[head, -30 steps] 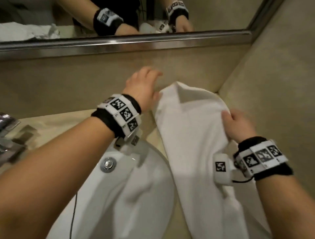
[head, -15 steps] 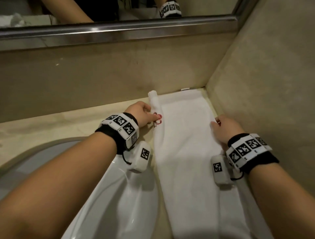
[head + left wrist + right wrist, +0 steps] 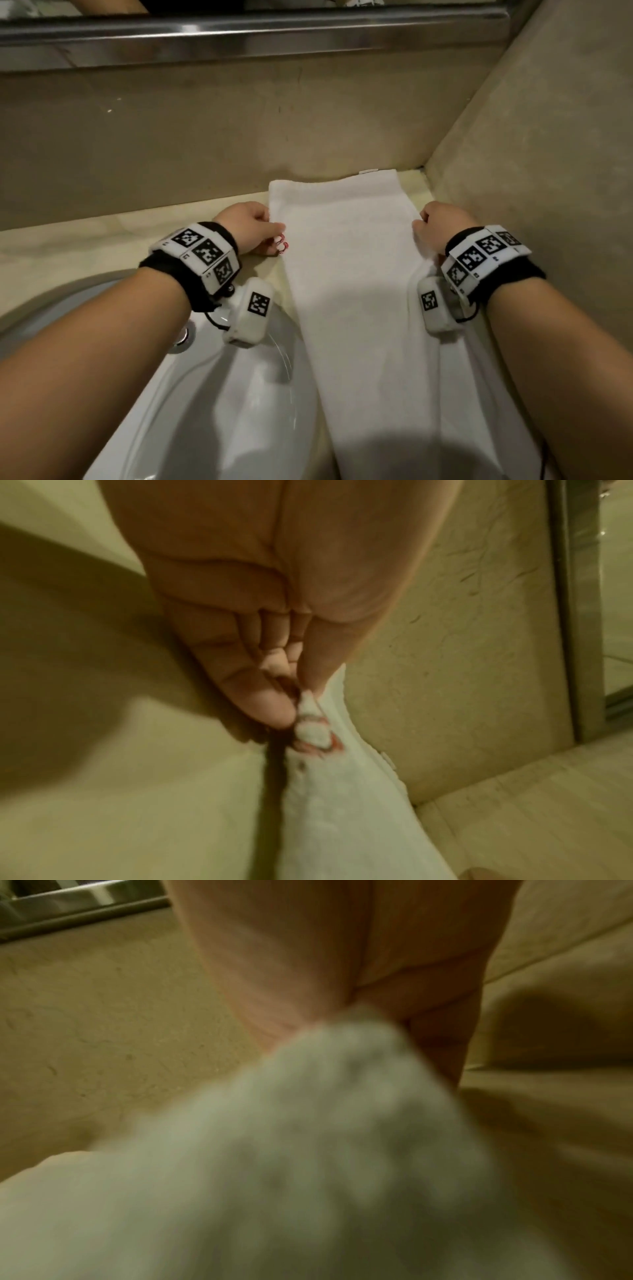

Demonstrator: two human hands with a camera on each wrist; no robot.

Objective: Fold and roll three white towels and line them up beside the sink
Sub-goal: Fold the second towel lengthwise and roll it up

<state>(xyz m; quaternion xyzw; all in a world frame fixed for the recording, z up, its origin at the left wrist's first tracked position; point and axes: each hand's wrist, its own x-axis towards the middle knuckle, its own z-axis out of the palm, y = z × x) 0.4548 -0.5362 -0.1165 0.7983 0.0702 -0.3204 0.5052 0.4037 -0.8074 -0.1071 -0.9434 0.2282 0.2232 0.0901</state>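
Our left hand pinches the left edge of the white towel at its small red mark, thumb against fingertips; our right hand is curled and grips the opposite edge. Half a second ago the left border was bunched into a ridge; it now lies flat and the strip reaches the back wall squarely. The towel rests lengthwise on the counter just right of the sink, in the corner. We judge folding done here; rolling not yet begun.
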